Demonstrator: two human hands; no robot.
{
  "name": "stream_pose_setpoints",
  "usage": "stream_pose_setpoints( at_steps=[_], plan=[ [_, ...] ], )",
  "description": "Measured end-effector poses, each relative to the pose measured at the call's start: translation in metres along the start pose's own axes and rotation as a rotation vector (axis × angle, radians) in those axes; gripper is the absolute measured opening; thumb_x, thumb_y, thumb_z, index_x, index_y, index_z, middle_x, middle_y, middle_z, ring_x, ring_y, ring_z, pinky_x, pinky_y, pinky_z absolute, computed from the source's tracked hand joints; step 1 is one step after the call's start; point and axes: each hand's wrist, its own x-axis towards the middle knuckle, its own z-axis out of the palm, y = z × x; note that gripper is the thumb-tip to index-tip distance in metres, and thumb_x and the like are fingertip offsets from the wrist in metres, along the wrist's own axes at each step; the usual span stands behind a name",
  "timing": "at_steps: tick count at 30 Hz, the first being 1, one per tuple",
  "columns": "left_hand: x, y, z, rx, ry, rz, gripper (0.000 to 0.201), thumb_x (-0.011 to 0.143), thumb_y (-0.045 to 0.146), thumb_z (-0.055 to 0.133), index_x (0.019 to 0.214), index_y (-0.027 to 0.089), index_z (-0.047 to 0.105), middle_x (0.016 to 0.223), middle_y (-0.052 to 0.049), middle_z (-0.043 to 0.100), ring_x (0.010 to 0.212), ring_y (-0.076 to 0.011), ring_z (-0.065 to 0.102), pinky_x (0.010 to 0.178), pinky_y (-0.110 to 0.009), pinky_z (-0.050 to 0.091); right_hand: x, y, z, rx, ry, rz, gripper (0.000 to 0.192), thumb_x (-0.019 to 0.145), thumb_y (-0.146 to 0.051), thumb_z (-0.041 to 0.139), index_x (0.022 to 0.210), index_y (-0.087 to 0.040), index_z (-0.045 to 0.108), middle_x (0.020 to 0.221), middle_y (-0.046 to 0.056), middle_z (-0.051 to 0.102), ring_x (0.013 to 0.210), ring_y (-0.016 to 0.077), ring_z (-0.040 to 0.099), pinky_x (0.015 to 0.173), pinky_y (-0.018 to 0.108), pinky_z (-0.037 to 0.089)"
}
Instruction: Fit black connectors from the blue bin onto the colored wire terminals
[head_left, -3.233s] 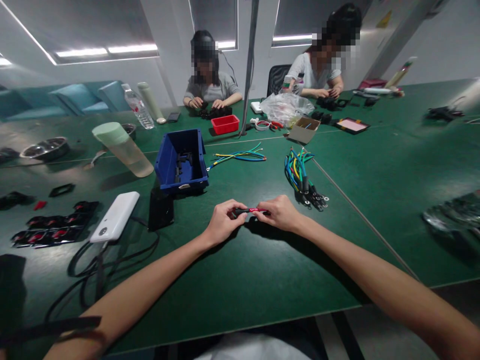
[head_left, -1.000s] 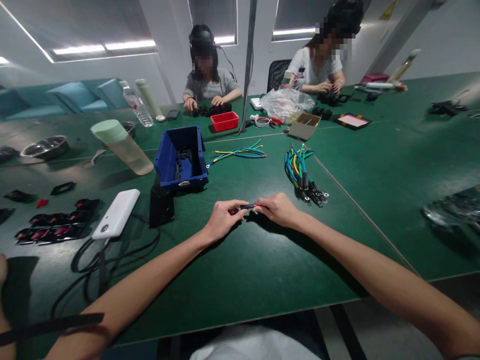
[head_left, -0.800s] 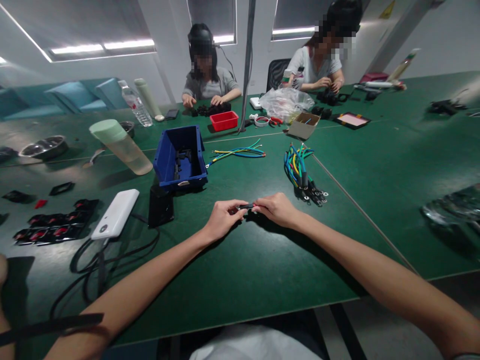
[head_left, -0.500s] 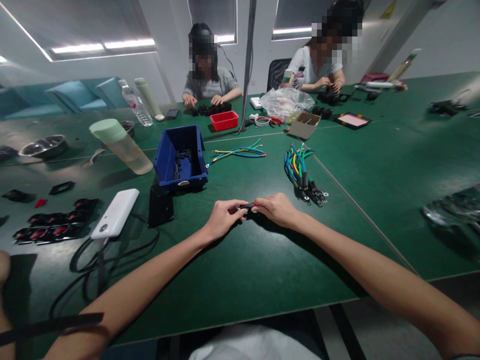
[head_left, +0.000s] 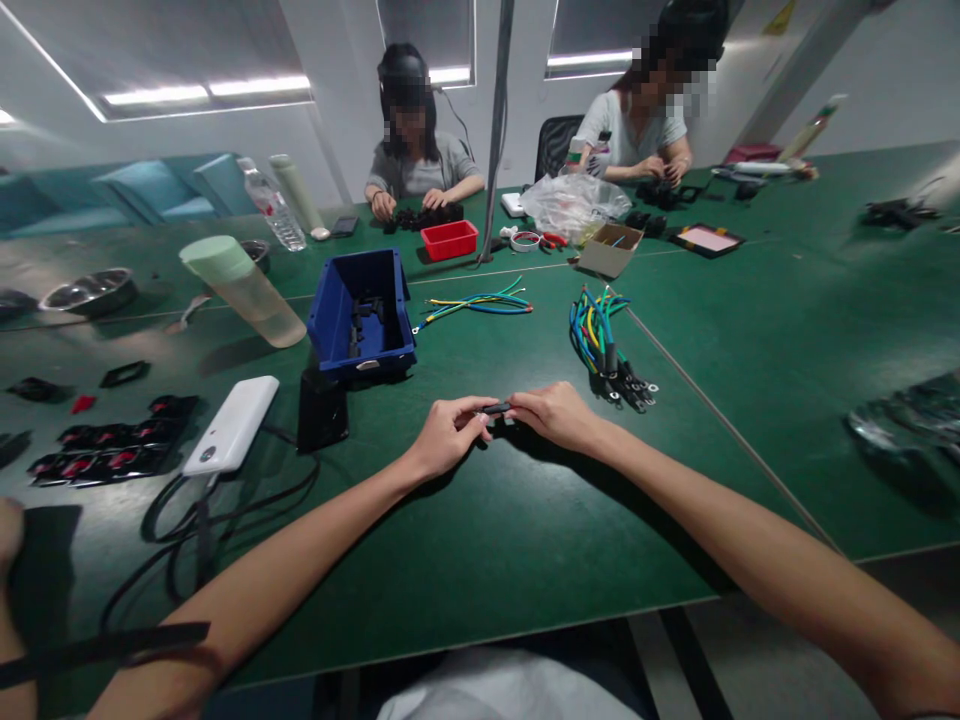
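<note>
Between my two hands is a small black piece (head_left: 495, 408), too small to name more exactly. My left hand (head_left: 448, 436) pinches its left end, and the fingertips of my right hand (head_left: 553, 412) close on its right end. Both hands are just above the green table (head_left: 525, 540). To the right of my right hand lies a bundle of blue, green and yellow wires (head_left: 592, 330) with black sleeves and ring terminals. Beyond my hands are a few loose wires (head_left: 480, 303). A blue bin (head_left: 322, 325) holding small black parts stands farther left.
At left are a white power bank (head_left: 232, 425) with a black cable, a black phone (head_left: 322, 412), black packets (head_left: 112, 440) and a leaning bottle (head_left: 240, 290). A red tray (head_left: 450, 240), cardboard box (head_left: 609, 250) and metal pole (head_left: 496, 130) stand ahead. Two people work across the table.
My hands stay nearly in place, still pinching the black piece. A red bit visible at my right fingertips earlier no longer shows clearly.
</note>
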Motion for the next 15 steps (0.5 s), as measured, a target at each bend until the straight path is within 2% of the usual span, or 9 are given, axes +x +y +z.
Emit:
stream_pose_setpoints(
  at_steps=[7, 15],
  plan=[
    [0.0021, -0.0004, 0.0004, 0.007, 0.009, -0.013, 0.038, 0.088, 0.028, 0.051, 0.12, 0.01, 0.061, 0.068, -0.006, 0.068, 0.061, -0.0148, 0.063, 0.06, -0.026, 0.046, -0.0008, 0.0049, -0.0096, -0.142, 0.011, -0.037, 0.04, 0.097, -0.042, 0.033, 0.091, -0.019, 0.065, 0.069, 0.002, 0.065, 0.053, 0.0093, 0.049, 0.051, 0.025, 0.016],
    [0.0031, -0.0057, 0.0009, -0.039, 0.022, -0.051, 0.036, 0.086, 0.028, 0.053, 0.115, 0.01, 0.063, 0.067, -0.006, 0.068, 0.057, -0.014, 0.062, 0.055, -0.024, 0.046, -0.001, 0.0048, -0.0071, -0.124, 0.029, -0.048, 0.039, 0.097, -0.04, 0.033, 0.093, -0.019, 0.066, 0.069, 0.002, 0.065, 0.051, 0.0088, 0.049, 0.051, 0.026, 0.016]
  ],
)
